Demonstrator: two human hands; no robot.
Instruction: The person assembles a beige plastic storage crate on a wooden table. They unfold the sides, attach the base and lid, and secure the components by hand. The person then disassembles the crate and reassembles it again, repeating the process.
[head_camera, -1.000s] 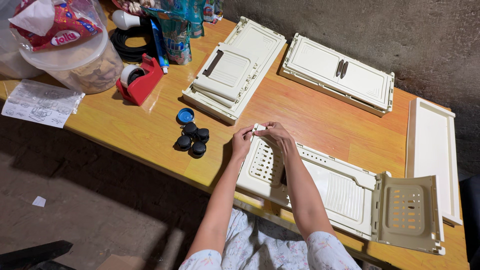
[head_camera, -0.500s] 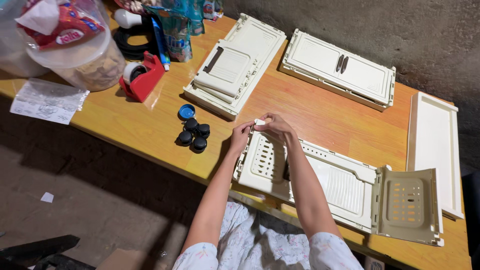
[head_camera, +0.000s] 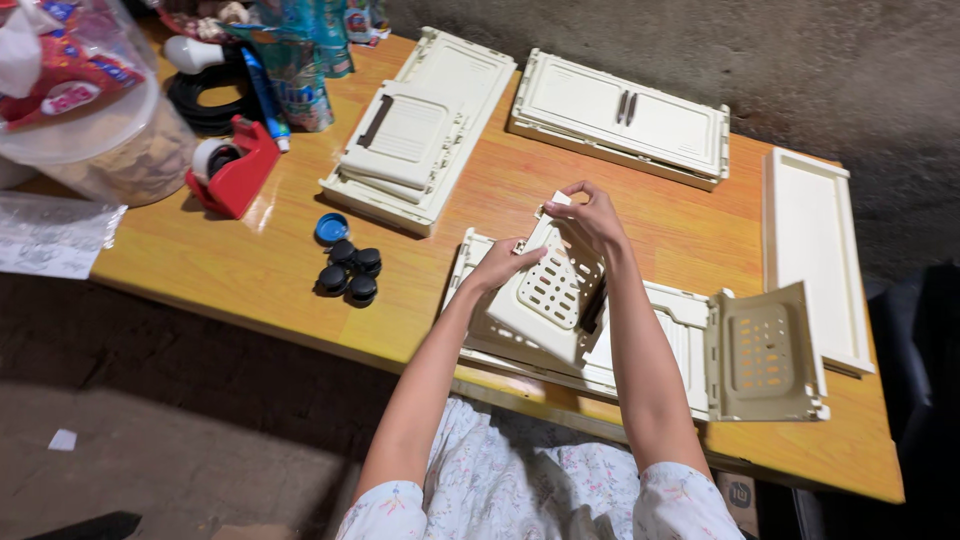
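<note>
At centre frame, a person's left hand (head_camera: 503, 262) and right hand (head_camera: 587, 214) pinch the upper edge of a cream slotted panel (head_camera: 550, 292), tilting it up off the cream crate base (head_camera: 640, 340) lying on the orange table (head_camera: 250, 270). Its other slotted end flap (head_camera: 765, 353) stands raised at right. Left of centre sit black caster wheels (head_camera: 350, 272); farther back, a red tape dispenser (head_camera: 232, 172) and more cream panels (head_camera: 620, 115).

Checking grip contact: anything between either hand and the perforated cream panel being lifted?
Nothing visible. The left hand and the right hand both grip the perforated panel directly at its upper edge, tilted above the cream base.
</note>
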